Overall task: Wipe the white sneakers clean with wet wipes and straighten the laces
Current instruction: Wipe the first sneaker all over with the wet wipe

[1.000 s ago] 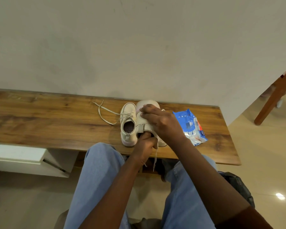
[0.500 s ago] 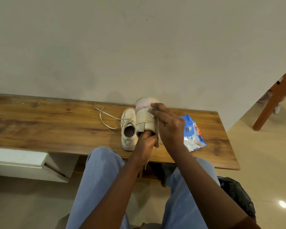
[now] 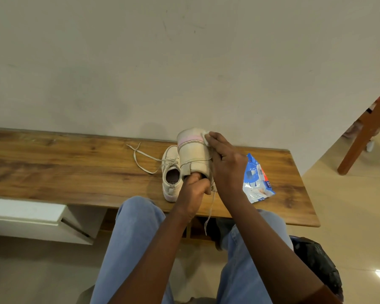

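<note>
- The white sneaker (image 3: 193, 154) I am cleaning sits just right of the frame's centre, lifted off the worktop (image 3: 53, 170) and tipped so its toe points up toward the wall and its side faces me; a pale pink band runs across it near the toe.
- My left hand (image 3: 194, 189) is pushed into the shoe's opening from below, fingers clenched on the collar, holding it up.
- My right hand (image 3: 225, 165) lies along the sneaker's right side, its fingers pressing a small white wet wipe (image 3: 205, 137) against the toe end; only a corner of the wipe shows past my fingertips.
- One lace (image 3: 210, 211) of this shoe hangs loose below my hands, dangling past the worktop's near edge between my knees.
- The second sneaker (image 3: 171, 176) stands flat on the worktop, touching the held shoe on its left, heel toward me and its dark insole visible.
- Its laces (image 3: 140, 159) trail loose across the wood toward the left, looping away from the shoe.
- A blue and white pack of wet wipes (image 3: 258, 182) lies on the worktop to the right of my right hand, near but apart from the shoes.
- My legs in light blue jeans (image 3: 132, 244) fill the lower middle of the frame.
- A white drawer unit (image 3: 31, 218) sits under the worktop at the lower left.
- A reddish wooden chair leg (image 3: 364, 132) slants at the right edge, and a dark bag (image 3: 316, 262) rests on the floor at the lower right.
</note>
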